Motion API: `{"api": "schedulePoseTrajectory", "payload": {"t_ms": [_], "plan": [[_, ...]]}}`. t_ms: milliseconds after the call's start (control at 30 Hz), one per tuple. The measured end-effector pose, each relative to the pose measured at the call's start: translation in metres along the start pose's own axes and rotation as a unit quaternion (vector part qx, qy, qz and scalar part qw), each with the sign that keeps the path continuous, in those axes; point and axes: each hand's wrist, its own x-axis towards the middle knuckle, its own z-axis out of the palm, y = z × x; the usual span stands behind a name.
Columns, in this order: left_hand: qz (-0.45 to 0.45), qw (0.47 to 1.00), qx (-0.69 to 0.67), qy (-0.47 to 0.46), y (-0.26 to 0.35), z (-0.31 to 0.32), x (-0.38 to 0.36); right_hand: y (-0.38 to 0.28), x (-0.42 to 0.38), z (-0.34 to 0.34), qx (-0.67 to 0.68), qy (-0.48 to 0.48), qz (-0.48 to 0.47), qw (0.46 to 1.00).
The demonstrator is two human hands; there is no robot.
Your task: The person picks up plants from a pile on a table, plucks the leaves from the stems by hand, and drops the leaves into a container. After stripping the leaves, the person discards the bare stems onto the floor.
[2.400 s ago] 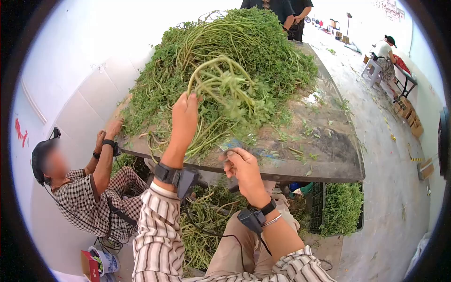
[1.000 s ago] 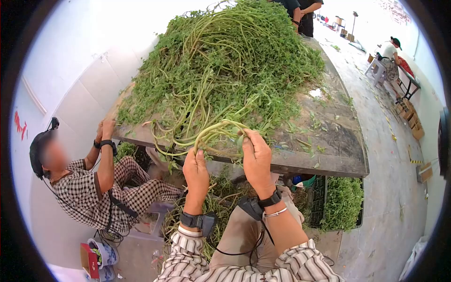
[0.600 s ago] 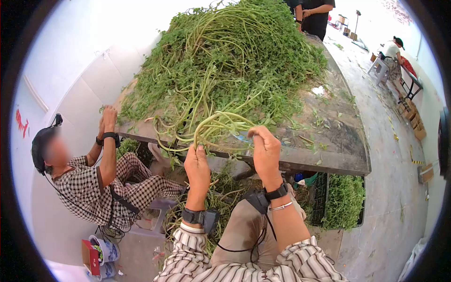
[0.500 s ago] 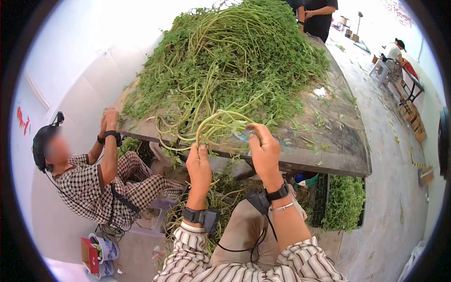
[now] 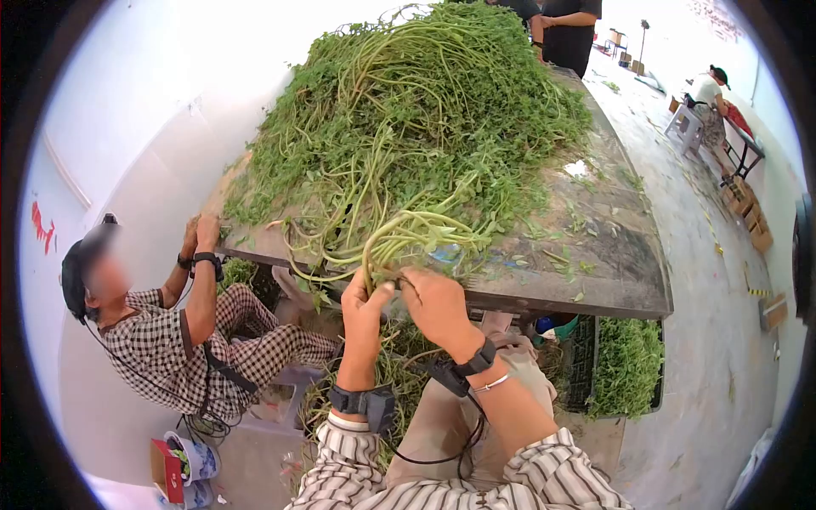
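My left hand (image 5: 364, 310) is closed around a bunch of long green stems (image 5: 399, 234) at the table's front edge. The stems arch up from my thumb and trail right over the tabletop. My right hand (image 5: 435, 308) is beside my left thumb with its fingers pinched together. Whatever sits between those fingertips is hidden, though bits of leaf show around them. Behind the bunch rises a large heap of leafy green plants (image 5: 425, 110), some stems of which hang toward me.
The dark table (image 5: 586, 285) bears scattered leaves. A black crate (image 5: 582, 365) of cut greens (image 5: 627, 365) stands below right. At left sits a co-worker (image 5: 161, 340) with hands at the table edge. More stems (image 5: 408, 348) lie below my hands. Other people are farther back.
My right hand has moved left and down from the stems' bend to beside my left thumb. My left hand keeps its hold, slightly lower.
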Motion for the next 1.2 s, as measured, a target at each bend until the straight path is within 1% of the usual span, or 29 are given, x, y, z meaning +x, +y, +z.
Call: {"api": "schedulePoseTrajectory", "payload": {"t_ms": [33,100,133,200,233,300,433,600,733,800,833,900,933,1000,1033,1067,1100,1133,1200], "plan": [[0.0,1.0,0.0,-0.001,0.0,0.001,0.0,-0.001,-0.001,0.002,-0.001,0.001,0.0,1.0],[-0.047,0.999,0.014,0.009,-0.001,0.003,0.0,-0.006,-0.001,0.003,-0.003,-0.026,0.005,1.0],[-0.046,0.999,0.014,0.008,-0.001,0.002,0.0,-0.007,-0.002,0.004,-0.003,-0.026,0.005,1.0],[-0.073,0.996,0.025,0.048,-0.002,0.001,0.001,-0.009,-0.001,0.003,-0.02,-0.013,-0.013,1.0],[-0.072,0.996,0.024,0.048,-0.005,0.002,0.001,-0.01,-0.001,0.002,-0.021,-0.012,-0.014,1.0],[-0.029,0.998,0.023,0.059,-0.01,0.003,0.001,-0.014,0.001,-0.001,-0.02,-0.034,0.013,0.999],[-0.023,0.997,0.014,0.078,-0.008,0.003,0.001,-0.009,0.002,-0.006,-0.004,-0.043,0.006,0.999],[-0.026,0.996,-0.001,0.084,-0.01,0.001,0.002,-0.006,0.001,-0.001,-0.006,-0.011,-0.014,1.0],[-0.024,0.996,-0.001,0.081,-0.006,0.004,-0.001,-0.01,0.002,-0.002,-0.025,-0.013,0.0,1.0],[-0.008,0.997,-0.004,0.079,-0.007,0.007,-0.003,-0.008,0.001,0.0,0.009,0.029,0.007,1.0],[-0.007,0.997,-0.004,0.079,-0.007,0.009,-0.003,-0.007,0.001,0.0,0.009,0.029,0.006,1.0],[0.012,0.998,-0.006,0.064,-0.007,0.013,-0.004,-0.006,0.002,-0.001,0.083,0.044,0.068,0.993],[0.013,0.998,-0.007,0.064,-0.006,0.015,-0.004,-0.003,0.002,0.0,0.083,0.044,0.066,0.993],[0.009,0.997,0.002,0.079,-0.005,0.018,-0.005,0.002,0.003,0.002,0.11,0.109,0.068,0.986],[0.009,0.997,0.001,0.079,-0.006,0.014,-0.004,0.008,0.005,-0.004,0.11,0.109,0.068,0.986],[0.012,0.995,-0.001,0.102,-0.007,0.005,-0.003,0.013,0.011,-0.019,0.218,0.125,0.163,0.954],[0.016,0.992,-0.003,0.125,-0.007,0.001,-0.001,0.016,0.015,-0.034,0.322,0.138,0.255,0.901],[0.007,0.991,0.0,0.133,-0.003,-0.001,-0.001,0.013,0.016,-0.047,0.322,0.137,0.254,0.902],[0.008,0.991,-0.009,0.136,-0.001,0.0,0.0,0.006,0.018,-0.072,0.514,0.144,0.289,0.795]]}}
